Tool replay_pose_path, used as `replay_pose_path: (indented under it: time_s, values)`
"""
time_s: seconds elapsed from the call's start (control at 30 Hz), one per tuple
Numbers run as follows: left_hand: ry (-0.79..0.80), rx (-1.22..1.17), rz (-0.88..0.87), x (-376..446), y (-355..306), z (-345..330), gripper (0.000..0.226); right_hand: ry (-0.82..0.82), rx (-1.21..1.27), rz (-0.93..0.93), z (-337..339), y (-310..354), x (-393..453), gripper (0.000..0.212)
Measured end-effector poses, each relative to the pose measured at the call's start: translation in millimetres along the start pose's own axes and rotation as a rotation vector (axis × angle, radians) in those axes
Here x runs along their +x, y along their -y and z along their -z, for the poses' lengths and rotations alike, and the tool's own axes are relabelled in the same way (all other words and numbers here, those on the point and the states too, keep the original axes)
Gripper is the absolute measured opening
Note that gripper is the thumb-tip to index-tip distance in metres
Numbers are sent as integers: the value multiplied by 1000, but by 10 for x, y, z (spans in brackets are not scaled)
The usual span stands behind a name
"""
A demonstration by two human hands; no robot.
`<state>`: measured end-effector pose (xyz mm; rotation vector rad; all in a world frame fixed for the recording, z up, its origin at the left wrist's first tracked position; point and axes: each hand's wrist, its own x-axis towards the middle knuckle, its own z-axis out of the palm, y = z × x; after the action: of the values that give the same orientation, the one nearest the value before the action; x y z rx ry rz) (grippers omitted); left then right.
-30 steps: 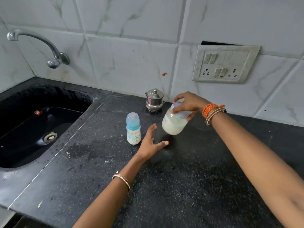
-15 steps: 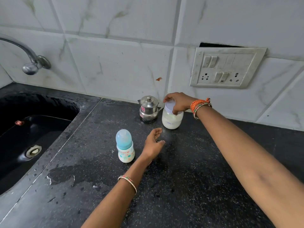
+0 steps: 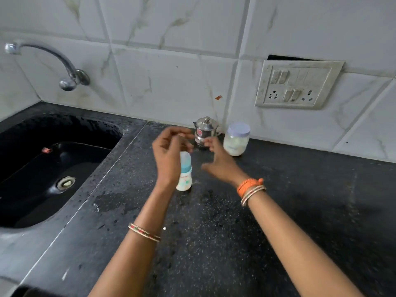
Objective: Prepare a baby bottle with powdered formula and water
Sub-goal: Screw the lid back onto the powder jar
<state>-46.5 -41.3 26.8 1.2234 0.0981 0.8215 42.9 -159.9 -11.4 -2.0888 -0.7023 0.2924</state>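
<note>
Left grip (image 3: 169, 155) loosely curled, right grip (image 3: 218, 161) open; both empty, flanking the capped baby bottle (image 3: 184, 174) upright on the desk (image 3: 278, 211), presumably to uncap it. Formula jar (image 3: 236, 139) stands lidded beside the steel pot (image 3: 206, 130).

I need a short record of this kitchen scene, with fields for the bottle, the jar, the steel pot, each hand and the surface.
baby bottle: upright on the counter, blue cap on, partly hidden behind the left hand
powder jar: upright near the wall, lid on, white contents
steel pot: lidded, beside the jar, against the wall
left hand: above the bottle, fingers loosely curled, holds nothing visible
right hand: blurred, fingers spread, between bottle and jar, holds nothing
counter: black speckled stone, wet patches
sink: black, to the left
</note>
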Motion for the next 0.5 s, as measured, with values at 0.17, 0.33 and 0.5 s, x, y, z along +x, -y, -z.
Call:
replay_pose_path:
  time_s: [0.17, 0.33, 0.5]
  values:
    - [-202, 122, 107, 81, 67, 549, 18, -77, 122, -67, -807, -113, -100, 84]
    - [-84, 366, 251, -122, 343, 968, 25, -242, 34, -157, -718, -198, -166, 51]
    - [58, 494, 354, -352, 525, 1113, 17, -209, 22, -288, -359, -332, -438, 58]
